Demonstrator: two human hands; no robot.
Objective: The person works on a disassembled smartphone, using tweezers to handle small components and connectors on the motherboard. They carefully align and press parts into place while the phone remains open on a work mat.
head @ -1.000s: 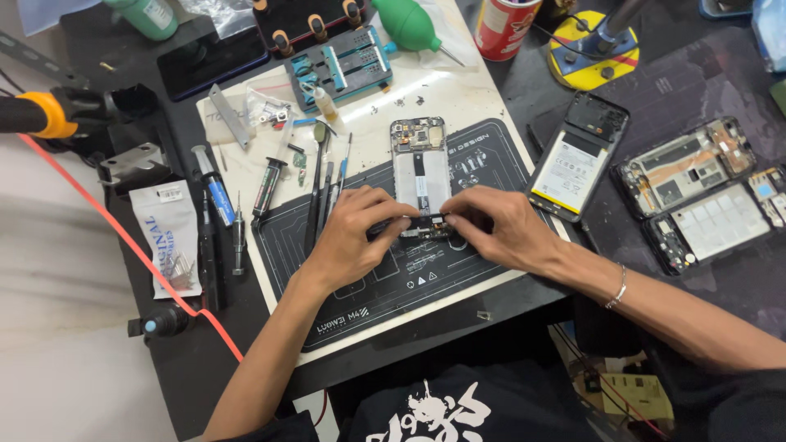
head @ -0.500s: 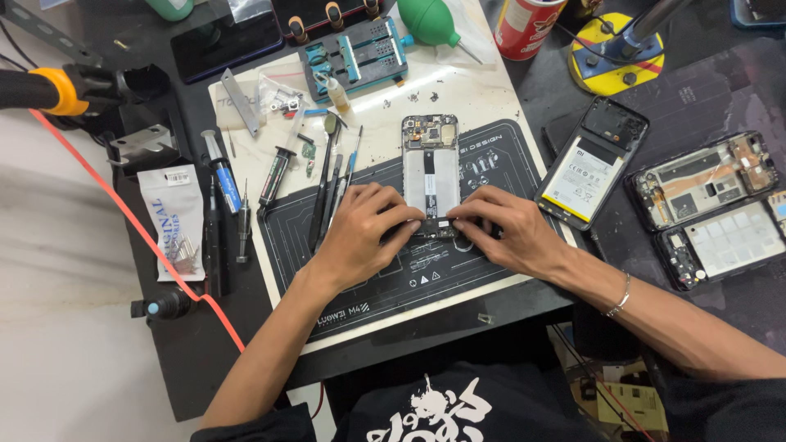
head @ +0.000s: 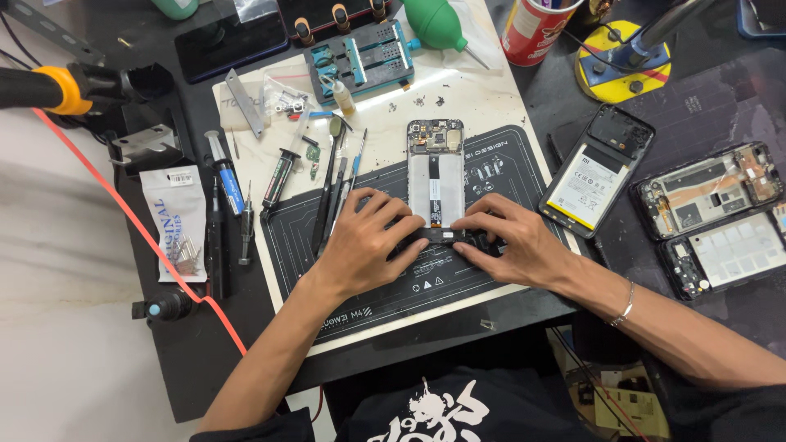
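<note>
- Under the fingertips of both hands, on the dark work mat (head: pixel 491 176), lies an opened phone frame (head: pixel 435 176); its lower end is covered by the fingers, its upper end points away from the person.
- The phone frame is long and narrow, with a pale silver middle plate, a thin dark strip down the centre, and a dark circuit part with small camera holes at the top.
- The left hand (head: pixel 364 245) is bent, its fingers close together, and the tips press on a small black part at the bottom of the frame.
- The right hand (head: pixel 512 241) comes from the other side; its fingers are a little spread and the tips touch the same black part. I cannot tell if they pinch it or only press.
- Just left of the left fingers lie thin tools (head: pixel 336 192) in a row; to the right of the right fingers, near but apart, lies a second phone with a white battery (head: pixel 594 176).
- Compared with half a second ago, both hands are on the same lower end of the frame, and the frame keeps its place on the mat; only the view has shifted slightly.
</note>
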